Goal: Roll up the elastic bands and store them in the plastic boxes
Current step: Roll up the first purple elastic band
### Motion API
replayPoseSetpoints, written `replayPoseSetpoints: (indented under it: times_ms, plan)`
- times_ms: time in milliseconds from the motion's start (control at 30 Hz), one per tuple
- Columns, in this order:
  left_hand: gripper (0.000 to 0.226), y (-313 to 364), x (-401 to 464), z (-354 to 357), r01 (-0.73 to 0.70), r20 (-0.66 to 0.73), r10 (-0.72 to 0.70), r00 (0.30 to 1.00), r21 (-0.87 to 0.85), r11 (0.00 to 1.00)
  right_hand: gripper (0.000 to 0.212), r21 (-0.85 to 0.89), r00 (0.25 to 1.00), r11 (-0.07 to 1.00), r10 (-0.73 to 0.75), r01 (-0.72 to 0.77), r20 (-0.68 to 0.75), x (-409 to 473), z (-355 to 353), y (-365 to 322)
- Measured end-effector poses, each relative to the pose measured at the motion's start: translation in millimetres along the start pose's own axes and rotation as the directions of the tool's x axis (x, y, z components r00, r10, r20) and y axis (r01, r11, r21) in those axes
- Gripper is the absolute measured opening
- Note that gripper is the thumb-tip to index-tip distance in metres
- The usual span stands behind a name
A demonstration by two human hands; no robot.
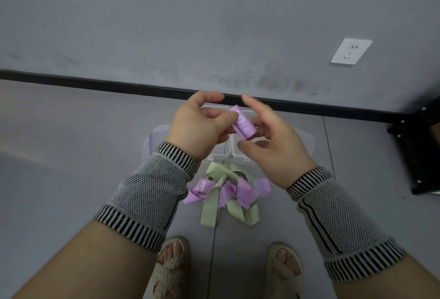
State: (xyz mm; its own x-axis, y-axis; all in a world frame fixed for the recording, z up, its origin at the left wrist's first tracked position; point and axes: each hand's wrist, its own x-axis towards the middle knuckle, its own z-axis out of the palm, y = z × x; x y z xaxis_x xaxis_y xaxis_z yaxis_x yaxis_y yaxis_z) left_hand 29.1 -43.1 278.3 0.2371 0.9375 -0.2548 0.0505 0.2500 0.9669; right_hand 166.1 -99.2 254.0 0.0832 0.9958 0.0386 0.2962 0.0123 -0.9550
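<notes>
Purple elastic band rolled into a short cylinder [242, 125], printed with white lettering, is sitting in the air between both hands, above the boxes on the floor. The left hand [198, 123] is pinching its upper left end between thumb and fingertips. The right hand [273, 141] is cupping the roll from the right with loosely curled fingers; its index finger is raised clear of the roll, and I cannot tell how firmly the lower fingers are gripping. The two hands are close together, nearly touching around the roll.

Directly beneath them, two clear plastic storage boxes [227, 151] are standing side by side on the grey floor [71, 132], their adjoining rims touching; much of both is hidden behind the hands. A clear lid edge [154, 136] is showing just left of them. Just in front of the boxes, a loose tangled heap of purple and pale green flat elastic bands [226, 194] is lying, and the person's two sandalled feet [171, 267] are standing near its front edge.

Behind the boxes, a black skirting strip [95, 83] is running along the base of the grey wall. A black metal furniture frame [419, 146] is closing off the right side, while open floor is stretching away to the left. A white wall socket [351, 51] is sitting on the wall at upper right.
</notes>
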Motion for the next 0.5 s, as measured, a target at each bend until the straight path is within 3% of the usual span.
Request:
replayPoseSetpoints:
  times_ms: [200,400,500]
  plan:
    - [0.027,-0.4,0.3,-1.2,0.073,0.023,-0.07,0.997,-0.118,0.99,0.014,0.334,0.969,0.936,0.178,-0.113,-0.172,3.6,0.8,-0.1]
    - [0.006,-2.1,1.4,-3.4,0.13,0.018,-0.129,0.992,-0.063,0.99,0.016,0.352,0.947,0.929,0.209,-0.115,-0.244,6.0,-2.7,3.5]
    - [0.005,-3.4,1.7,-1.9,0.142,0.014,-0.141,0.99,-0.083,0.986,0.015,0.495,0.917,0.854,0.315,-0.161,-0.246,7.2,-2.2,5.2]
